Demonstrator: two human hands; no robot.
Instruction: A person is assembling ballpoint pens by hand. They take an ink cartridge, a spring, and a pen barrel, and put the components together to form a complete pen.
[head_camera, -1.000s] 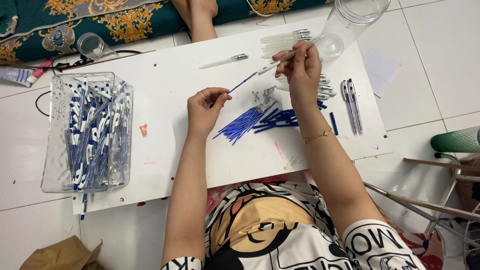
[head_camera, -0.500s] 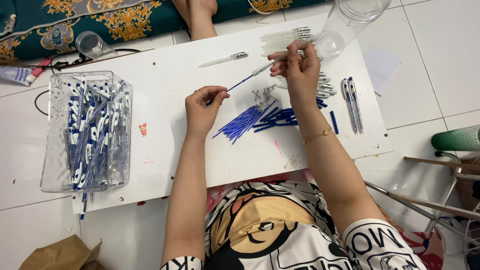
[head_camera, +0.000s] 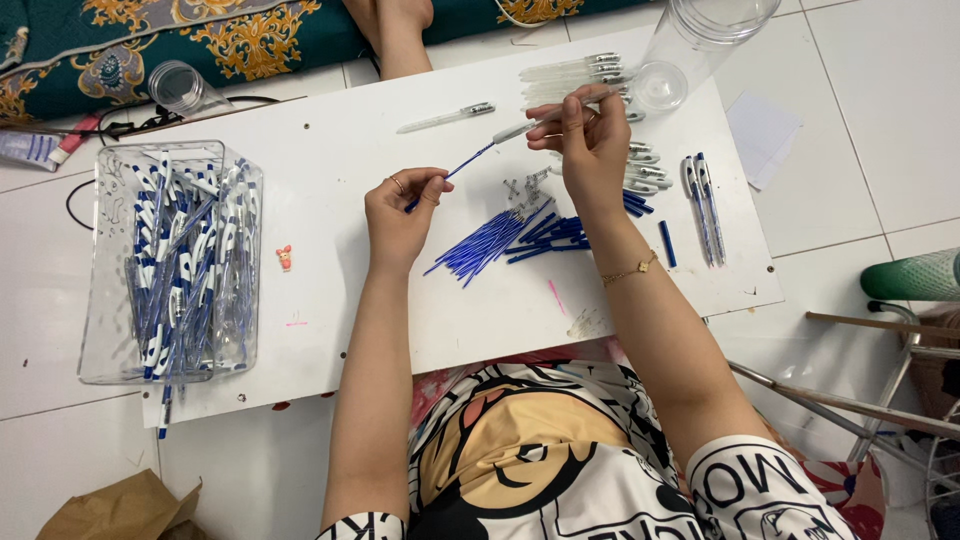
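i see the white board (head_camera: 330, 190) filling the middle, with the clear bin (head_camera: 110, 340) of finished pens at nine o'clock. a heap of blue refills (head_camera: 500, 240) lies at the centre, clear barrels (head_camera: 575, 68) at one o'clock. my left hand (head_camera: 400, 215) pinches the low end of one refill (head_camera: 465, 162) — fingers closed on it. my right hand (head_camera: 590, 140), at twelve o'clock, grips a barrel (head_camera: 520, 128) the refill enters.

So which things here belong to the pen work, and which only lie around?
In use: left hand, right hand, blue refill, clear barrel, refill pile, barrels, pen bin.
Lying about: small figure, cup, paper.
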